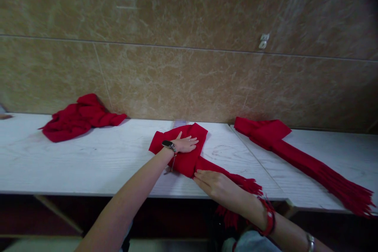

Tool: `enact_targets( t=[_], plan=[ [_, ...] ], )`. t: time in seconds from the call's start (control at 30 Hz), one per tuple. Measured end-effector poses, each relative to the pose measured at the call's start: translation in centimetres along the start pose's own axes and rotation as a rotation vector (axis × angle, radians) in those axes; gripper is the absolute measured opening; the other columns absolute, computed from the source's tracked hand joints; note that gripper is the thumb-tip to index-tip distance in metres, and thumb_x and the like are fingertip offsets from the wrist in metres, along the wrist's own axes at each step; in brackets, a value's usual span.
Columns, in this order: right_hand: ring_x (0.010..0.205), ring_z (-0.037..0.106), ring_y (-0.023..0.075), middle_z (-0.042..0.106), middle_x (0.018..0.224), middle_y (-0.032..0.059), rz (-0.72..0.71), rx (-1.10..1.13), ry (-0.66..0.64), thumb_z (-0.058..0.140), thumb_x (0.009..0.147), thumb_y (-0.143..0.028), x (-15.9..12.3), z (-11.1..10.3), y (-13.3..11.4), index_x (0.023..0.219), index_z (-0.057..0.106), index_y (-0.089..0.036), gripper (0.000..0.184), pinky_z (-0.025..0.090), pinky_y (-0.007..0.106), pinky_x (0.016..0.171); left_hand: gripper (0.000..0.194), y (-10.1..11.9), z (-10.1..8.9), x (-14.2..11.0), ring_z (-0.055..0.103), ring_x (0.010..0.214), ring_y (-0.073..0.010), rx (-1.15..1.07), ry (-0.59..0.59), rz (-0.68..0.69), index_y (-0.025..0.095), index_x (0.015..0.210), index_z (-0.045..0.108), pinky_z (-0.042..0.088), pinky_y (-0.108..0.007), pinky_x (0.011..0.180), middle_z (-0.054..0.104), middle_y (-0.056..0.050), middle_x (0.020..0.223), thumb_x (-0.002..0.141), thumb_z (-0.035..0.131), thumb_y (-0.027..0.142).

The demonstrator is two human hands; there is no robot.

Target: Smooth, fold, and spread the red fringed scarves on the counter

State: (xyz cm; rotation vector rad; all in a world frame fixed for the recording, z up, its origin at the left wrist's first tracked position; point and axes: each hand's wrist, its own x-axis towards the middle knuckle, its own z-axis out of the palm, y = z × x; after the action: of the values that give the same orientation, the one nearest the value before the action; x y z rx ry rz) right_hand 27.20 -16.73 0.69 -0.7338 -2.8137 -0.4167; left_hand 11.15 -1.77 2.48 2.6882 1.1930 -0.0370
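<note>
A red fringed scarf [184, 157] lies partly folded on the white table [88, 165], in the middle. My left hand [186, 144] lies flat on the folded part, fingers stretched out, with a dark watch on the wrist. My right hand [214, 183] rests open on the near edge of the scarf where its long tail runs off to the right; the fringe hangs over the table's front edge. Red bands circle my right wrist.
A crumpled red scarf [79, 118] sits at the back left by the wall. Another red scarf [295, 153] lies stretched out on the adjoining table at the right. A brown marble wall [189, 47] stands close behind the tables.
</note>
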Motion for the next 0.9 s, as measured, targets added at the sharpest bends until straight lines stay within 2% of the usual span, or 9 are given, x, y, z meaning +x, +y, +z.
enact_targets(
  t=[0.1, 0.23, 0.3, 0.4, 0.5, 0.57, 0.63, 0.73, 0.9],
  plan=[
    [0.105, 0.057, 0.0207, 0.061, 0.114, 0.0141, 0.052, 0.112, -0.021, 0.041, 0.081, -0.004, -0.1, -0.5, 0.3, 0.114, 0.057, -0.009, 0.036, 0.046, 0.034, 0.092, 0.045, 0.1, 0.0, -0.6, 0.019, 0.133, -0.0204, 0.031, -0.010, 0.023, 0.028, 0.135, 0.031, 0.000, -0.052, 0.106, 0.027, -0.001, 0.143, 0.092, 0.022, 0.037],
    [0.109, 0.053, 0.0187, 0.059, 0.117, 0.0111, 0.138, 0.309, -0.026, 0.047, 0.082, -0.015, 0.3, -1.3, 0.9, 0.113, 0.058, -0.015, 0.033, 0.042, 0.032, 0.095, 0.044, -0.6, 0.1, -2.9, 0.014, 0.134, -0.0168, 0.005, 0.154, 0.044, 0.029, 0.136, 0.029, -0.002, -0.049, 0.107, 0.024, 0.000, 0.145, 0.094, 0.019, 0.036],
    [0.108, 0.053, 0.0202, 0.060, 0.115, 0.0114, 0.183, 0.348, -0.016, 0.050, 0.081, -0.019, 0.7, -1.3, 1.3, 0.110, 0.059, -0.015, 0.030, 0.043, 0.034, 0.094, 0.045, -1.0, 0.3, -4.3, 0.010, 0.135, -0.0158, -0.005, 0.182, 0.040, 0.029, 0.137, 0.025, 0.001, -0.047, 0.107, 0.020, 0.000, 0.146, 0.094, 0.019, 0.037],
    [0.094, 0.059, 0.0197, 0.065, 0.099, 0.0104, 0.359, 0.383, 0.032, 0.047, 0.084, -0.022, 1.5, -0.8, 2.1, 0.100, 0.062, -0.016, 0.023, 0.046, 0.035, 0.086, 0.050, -1.4, 0.5, -6.0, 0.006, 0.135, -0.0189, 0.004, 0.105, 0.000, 0.026, 0.139, 0.022, 0.009, -0.045, 0.108, 0.014, -0.004, 0.148, 0.092, 0.024, 0.043],
    [0.109, 0.051, 0.0235, 0.056, 0.117, 0.0146, 0.472, 0.364, 0.070, 0.047, 0.084, -0.028, 2.4, 0.0, 2.9, 0.116, 0.054, -0.014, 0.035, 0.041, 0.041, 0.093, 0.058, -1.9, 0.8, -6.8, 0.004, 0.135, -0.0215, -0.010, 0.051, -0.074, 0.021, 0.141, 0.016, 0.011, -0.043, 0.107, 0.009, -0.008, 0.148, 0.091, 0.023, 0.050],
    [0.126, 0.034, 0.0269, 0.038, 0.137, 0.0156, 0.423, 0.362, 0.002, 0.050, 0.083, -0.035, 2.8, 0.4, 3.2, 0.131, 0.039, -0.016, 0.054, 0.032, 0.045, 0.100, 0.061, -2.3, 1.1, -7.1, 0.002, 0.135, -0.0200, -0.043, 0.057, -0.074, 0.019, 0.142, 0.010, 0.009, -0.041, 0.108, 0.007, -0.009, 0.148, 0.091, 0.019, 0.051],
    [0.131, 0.022, 0.0285, 0.027, 0.143, 0.0131, 0.353, 0.379, -0.128, 0.047, 0.084, -0.041, 3.1, 0.7, 3.3, 0.136, 0.031, -0.020, 0.059, 0.027, 0.049, 0.103, 0.060, -2.8, 1.3, -7.4, 0.001, 0.135, -0.0180, -0.063, 0.078, -0.052, 0.019, 0.142, 0.006, 0.008, -0.038, 0.108, 0.005, -0.008, 0.148, 0.092, 0.016, 0.049],
    [0.132, 0.017, 0.0288, 0.023, 0.145, 0.0115, 0.307, 0.381, -0.254, 0.038, 0.088, -0.043, 3.2, 1.1, 3.1, 0.138, 0.028, -0.023, 0.054, 0.023, 0.051, 0.103, 0.057, -3.6, 1.8, -8.3, 0.001, 0.135, -0.0176, -0.032, 0.110, -0.040, 0.021, 0.142, 0.008, 0.008, -0.038, 0.108, 0.006, -0.006, 0.148, 0.092, 0.017, 0.048],
    [0.133, 0.016, 0.0282, 0.021, 0.146, 0.0103, 0.327, 0.383, -0.297, 0.037, 0.088, -0.043, 3.2, 0.7, 2.9, 0.138, 0.027, -0.023, 0.055, 0.022, 0.050, 0.104, 0.054, -4.3, 2.4, -10.4, 0.005, 0.135, -0.0217, 0.102, 0.148, -0.113, 0.026, 0.140, 0.020, 0.007, -0.043, 0.107, 0.013, -0.006, 0.148, 0.091, 0.023, 0.049]
  ],
)
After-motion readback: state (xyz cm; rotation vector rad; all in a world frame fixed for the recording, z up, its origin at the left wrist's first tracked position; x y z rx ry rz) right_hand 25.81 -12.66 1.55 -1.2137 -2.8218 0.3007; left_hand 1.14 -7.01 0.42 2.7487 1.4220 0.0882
